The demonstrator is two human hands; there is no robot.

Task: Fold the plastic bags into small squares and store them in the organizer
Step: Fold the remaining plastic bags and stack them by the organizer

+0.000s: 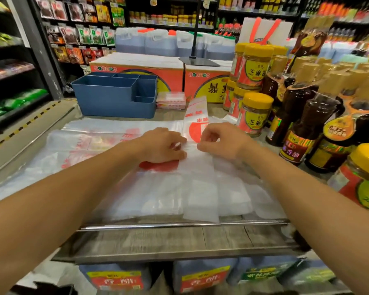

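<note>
While both hands pinch it — plastic bag [198,167] under left hand [162,145] | right hand [219,141] | organizer [113,99] beyond

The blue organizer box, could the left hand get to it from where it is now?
Probably yes. The blue organizer stands beyond and to the left of the left hand, with only flat plastic bags lying between. That hand is busy holding a bag, though.

Yellow-lidded jar [256,115], right of the blue organizer [115,93]: label reads 芝麻, third character cut off. Taller jar [256,67] behind it: same 芝麻. Dark bottle [300,133], further right of the organizer: 香油 legible on its label. Red print on the plastic bags [162,188] and the cartons [136,69] behind the organizer: not readable.
</note>
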